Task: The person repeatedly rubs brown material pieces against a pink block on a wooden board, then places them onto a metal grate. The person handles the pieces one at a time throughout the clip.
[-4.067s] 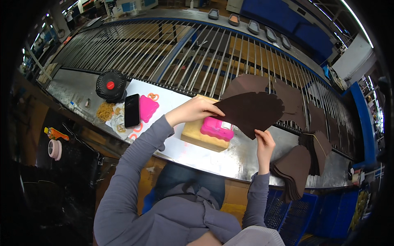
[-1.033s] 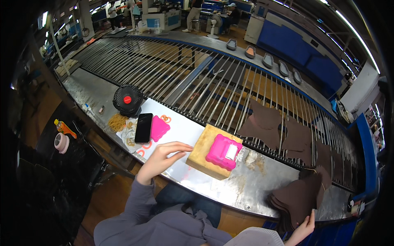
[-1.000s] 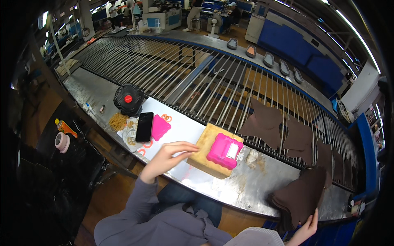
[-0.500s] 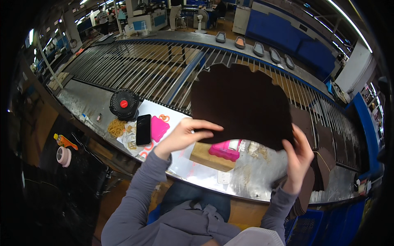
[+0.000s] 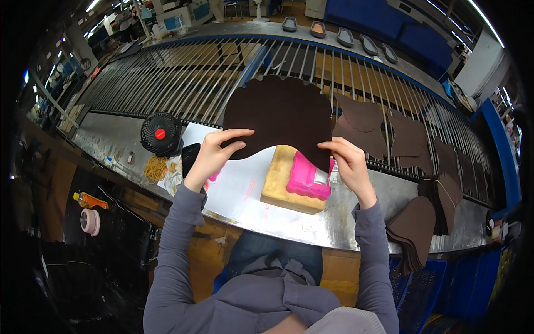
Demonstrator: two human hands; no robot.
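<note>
Between my two hands stands a dark brown flat cut piece point(image 5: 281, 114) with a notched far edge and a hollowed near edge. My left hand point(image 5: 214, 153) pinches its near left corner between thumb and fingers. At the near right corner my right hand point(image 5: 349, 162) grips it the same way. Just below the piece sits a wooden block point(image 5: 278, 175) with a bright pink scalloped tray point(image 5: 306, 186) on top; the brown piece covers part of both. A black phone point(image 5: 189, 156) shows next to my left hand, mostly hidden.
More brown pieces point(image 5: 361, 119) lie on the metal roller rack point(image 5: 183, 72). Stacked brown pieces point(image 5: 414, 225) overhang the table's right edge, beside a banded bundle point(image 5: 442, 203). At left are a black fan point(image 5: 160, 133) and rubber bands point(image 5: 157, 168). Shoe-shaped moulds point(image 5: 345, 37) line the far ledge.
Both hands have carried the brown piece to the left, my right hand the most. Brown pieces on the rack at right and the wooden block have come into fuller view.
</note>
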